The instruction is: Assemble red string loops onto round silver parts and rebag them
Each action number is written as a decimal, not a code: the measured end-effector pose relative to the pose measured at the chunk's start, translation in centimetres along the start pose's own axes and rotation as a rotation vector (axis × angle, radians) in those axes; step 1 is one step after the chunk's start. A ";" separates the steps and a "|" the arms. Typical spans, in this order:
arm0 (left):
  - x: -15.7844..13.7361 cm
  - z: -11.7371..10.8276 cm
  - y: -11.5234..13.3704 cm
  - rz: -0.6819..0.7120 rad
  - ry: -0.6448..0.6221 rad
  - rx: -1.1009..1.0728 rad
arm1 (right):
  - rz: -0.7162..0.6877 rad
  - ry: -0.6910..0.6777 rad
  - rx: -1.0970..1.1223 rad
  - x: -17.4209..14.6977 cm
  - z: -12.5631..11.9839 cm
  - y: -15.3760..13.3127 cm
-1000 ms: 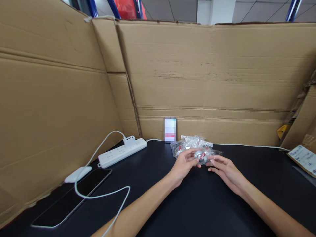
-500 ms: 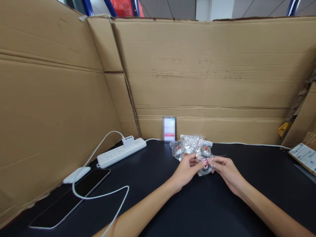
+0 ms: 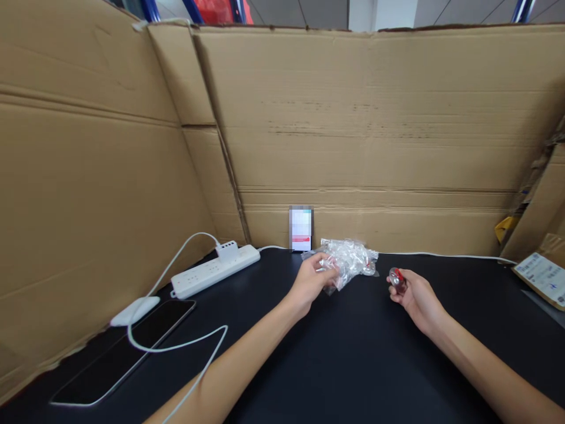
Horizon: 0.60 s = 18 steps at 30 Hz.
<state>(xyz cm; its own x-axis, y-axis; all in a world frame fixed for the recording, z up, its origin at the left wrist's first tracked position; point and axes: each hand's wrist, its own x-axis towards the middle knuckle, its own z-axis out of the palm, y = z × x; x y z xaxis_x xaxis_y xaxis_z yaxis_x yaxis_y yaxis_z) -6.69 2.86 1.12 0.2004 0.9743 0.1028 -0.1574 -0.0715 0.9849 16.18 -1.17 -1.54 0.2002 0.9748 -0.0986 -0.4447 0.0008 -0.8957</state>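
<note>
My right hand [image 3: 416, 297] is closed around a small round shiny piece [image 3: 397, 281] with a red mark on it, held just above the table. Its exact kind I cannot make out. To the left, my left hand [image 3: 311, 280] pinches a clear plastic bag [image 3: 330, 268] at the near-left side of a pile of crinkled clear plastic bags [image 3: 353, 257]. Shine on the plastic hides most of what lies in the pile, though a bit of red shows at its right end.
A lit phone [image 3: 301, 229] leans on the cardboard wall [image 3: 375, 118] behind the pile. At left lie a white power strip [image 3: 215, 272], a white charger [image 3: 135, 311], a dark tablet-like device [image 3: 128, 353] and a loose white cable [image 3: 189, 347]. A labelled packet [image 3: 542, 278] lies far right.
The round piece, held in its clear bag between both hands before, is now bare in my right hand, which moved right. My left hand moved left with the plastic bag onto the pile.
</note>
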 end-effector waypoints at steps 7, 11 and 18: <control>-0.5 0.2 0.4 -0.175 -0.111 -0.102 | 0.067 -0.157 -0.106 -0.6 0.5 0.2; -1.3 1.2 -0.3 -0.237 -0.142 -0.024 | 0.032 -0.165 -0.174 -0.9 0.9 0.3; -1.9 2.2 -0.7 -0.255 -0.061 -0.131 | 0.042 -0.111 -0.269 -1.1 1.3 0.2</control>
<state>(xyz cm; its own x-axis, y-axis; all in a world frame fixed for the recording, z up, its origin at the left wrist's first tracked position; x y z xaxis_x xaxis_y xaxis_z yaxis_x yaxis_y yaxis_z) -4.84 0.54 0.54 0.3067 0.9424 -0.1334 -0.2173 0.2058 0.9542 14.72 -1.99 -1.03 0.0834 0.9912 -0.1031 -0.2003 -0.0846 -0.9761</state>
